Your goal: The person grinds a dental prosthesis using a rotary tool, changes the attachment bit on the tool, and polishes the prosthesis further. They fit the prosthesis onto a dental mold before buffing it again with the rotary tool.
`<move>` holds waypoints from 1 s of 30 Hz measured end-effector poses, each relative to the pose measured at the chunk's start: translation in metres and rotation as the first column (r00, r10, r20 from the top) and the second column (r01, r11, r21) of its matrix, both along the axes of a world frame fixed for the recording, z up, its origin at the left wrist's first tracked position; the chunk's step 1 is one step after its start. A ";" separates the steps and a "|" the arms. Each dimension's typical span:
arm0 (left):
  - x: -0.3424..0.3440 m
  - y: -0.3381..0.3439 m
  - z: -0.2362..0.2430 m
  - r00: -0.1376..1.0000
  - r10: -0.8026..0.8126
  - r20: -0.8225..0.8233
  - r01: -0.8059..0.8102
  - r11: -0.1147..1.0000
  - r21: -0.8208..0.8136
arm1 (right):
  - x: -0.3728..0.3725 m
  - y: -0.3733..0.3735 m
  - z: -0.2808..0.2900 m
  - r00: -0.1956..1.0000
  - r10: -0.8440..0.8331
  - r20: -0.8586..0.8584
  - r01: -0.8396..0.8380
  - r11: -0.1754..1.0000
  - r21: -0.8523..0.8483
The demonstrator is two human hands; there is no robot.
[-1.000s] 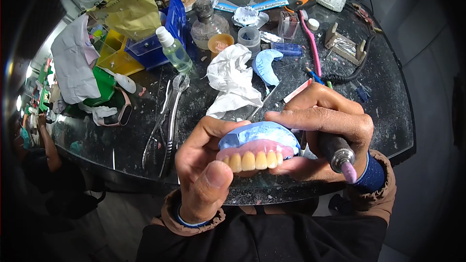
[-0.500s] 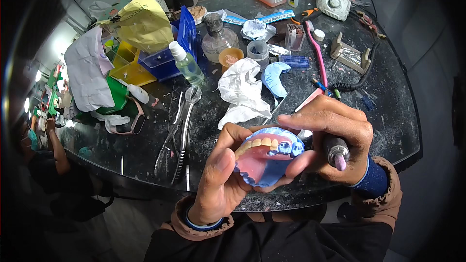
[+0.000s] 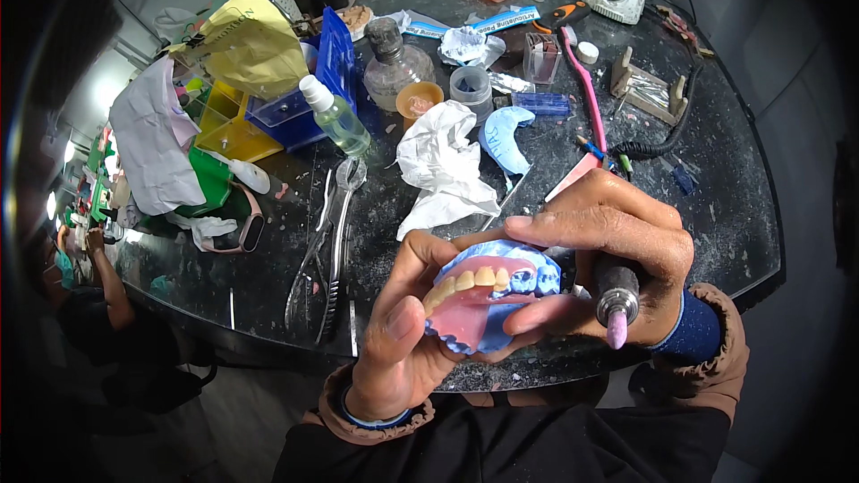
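My left hand (image 3: pixel 401 335) is closed round a blue dental cast (image 3: pixel 535 279), its thumb along the near side. Seated on the cast is a pink denture (image 3: pixel 456 315) with a row of yellowish teeth. My right hand (image 3: pixel 622 237) has a rotary handpiece (image 3: pixel 617 284) in its curled fingers. The handpiece's pink grinding tip points down toward me, apart from the cast. My right index finger and thumb also rest on the cast's right side, steadying it. Both hands hover over the bench's front edge.
Beyond my hands lie crumpled white paper (image 3: pixel 440 165), a blue crescent-shaped piece (image 3: pixel 506 139), a pink toothbrush (image 3: pixel 586 89) and metal pliers (image 3: pixel 338 233). A green spray bottle (image 3: pixel 335 121) and glass burner bottle (image 3: pixel 394 67) stand behind. Bins (image 3: pixel 233 116) are at left; another person's arm (image 3: pixel 109 282) shows far left.
The cast has tilted, turning its teeth more toward me. The handpiece tip has swung lower and slightly left. My view has shifted a little.
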State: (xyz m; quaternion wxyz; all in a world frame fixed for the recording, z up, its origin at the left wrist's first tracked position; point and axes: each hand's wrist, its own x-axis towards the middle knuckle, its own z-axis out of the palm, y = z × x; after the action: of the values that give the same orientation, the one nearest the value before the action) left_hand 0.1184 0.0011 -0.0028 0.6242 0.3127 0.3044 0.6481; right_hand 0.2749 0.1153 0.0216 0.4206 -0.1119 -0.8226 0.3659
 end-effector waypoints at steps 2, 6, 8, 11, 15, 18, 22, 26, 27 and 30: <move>0.000 0.001 -0.001 1.000 -0.017 0.011 0.017 1.000 0.003 | 0.000 0.001 0.000 1.000 0.005 0.003 -0.005 1.000 0.007; 0.003 0.002 0.004 0.999 -0.033 -0.012 0.033 0.999 -0.003 | -0.001 0.000 0.000 1.000 -0.014 -0.001 0.014 0.999 0.034; 0.003 0.002 0.005 0.999 -0.029 -0.019 0.028 0.999 -0.018 | -0.002 -0.001 -0.002 1.000 -0.021 -0.014 0.022 0.999 0.036; 0.003 0.003 0.006 0.999 -0.036 -0.011 0.035 0.998 -0.043 | -0.001 -0.005 0.001 0.999 -0.048 0.000 0.048 0.998 0.035; 0.002 0.001 0.008 1.000 -0.018 -0.005 0.017 0.997 -0.078 | -0.004 -0.006 -0.001 0.998 -0.054 0.011 0.054 0.998 0.026; 0.004 0.002 0.007 0.999 0.020 -0.037 -0.022 0.998 -0.060 | 0.000 -0.005 -0.001 0.999 -0.029 0.024 0.028 0.999 0.023; -0.001 -0.001 0.005 0.985 0.032 -0.168 -0.043 0.997 -0.061 | 0.001 -0.006 -0.001 1.000 -0.014 0.012 0.014 1.000 -0.010; -0.002 -0.003 0.005 0.970 0.040 -0.241 -0.056 0.997 -0.060 | -0.001 -0.006 -0.003 0.999 0.003 -0.033 -0.004 1.000 -0.018; -0.002 -0.004 0.005 0.964 0.044 -0.263 -0.066 0.995 -0.073 | -0.001 -0.005 -0.005 0.998 -0.002 -0.068 0.003 1.000 0.001; 0.006 0.001 0.005 0.973 0.083 -0.214 -0.097 0.994 -0.054 | -0.003 -0.004 -0.005 0.990 -0.138 -0.029 0.140 0.984 0.113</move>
State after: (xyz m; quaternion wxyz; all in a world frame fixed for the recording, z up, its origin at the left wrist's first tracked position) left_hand 0.1242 0.0020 0.0020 0.5680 0.3456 0.4036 0.6285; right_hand 0.2720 0.1118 0.0162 0.4595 -0.1411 -0.8279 0.2891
